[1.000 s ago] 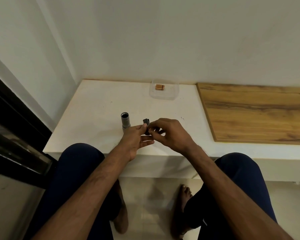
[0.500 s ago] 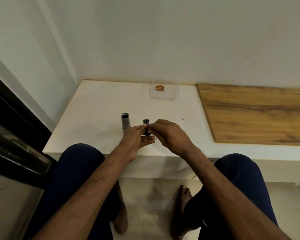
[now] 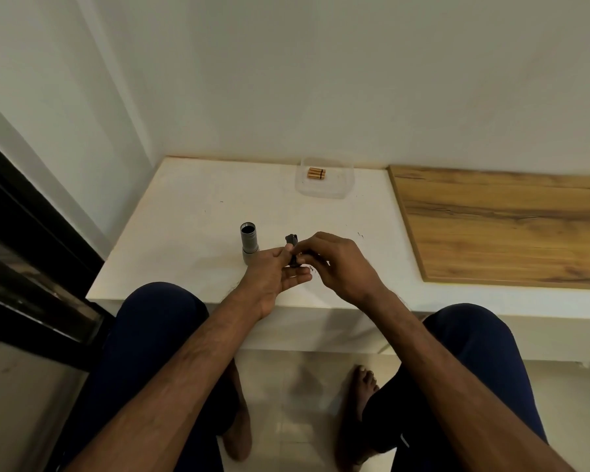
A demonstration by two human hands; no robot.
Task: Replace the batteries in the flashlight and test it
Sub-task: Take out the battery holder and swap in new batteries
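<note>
The grey flashlight body stands upright on the white table, its open dark end facing up. Just right of it, my left hand grips a small black battery holder between thumb and fingers. My right hand meets it from the right, fingertips pinched on the same holder; what lies under those fingers is hidden. Copper-coloured batteries lie inside a clear plastic box at the back of the table.
A wooden board covers the table's right part. White walls close the back and left. A dark frame runs along the left. My knees and bare feet sit below the table's front edge.
Both hands stay together on the black holder; the right fingers have shifted slightly on it. The flashlight body and the batteries have not moved.
</note>
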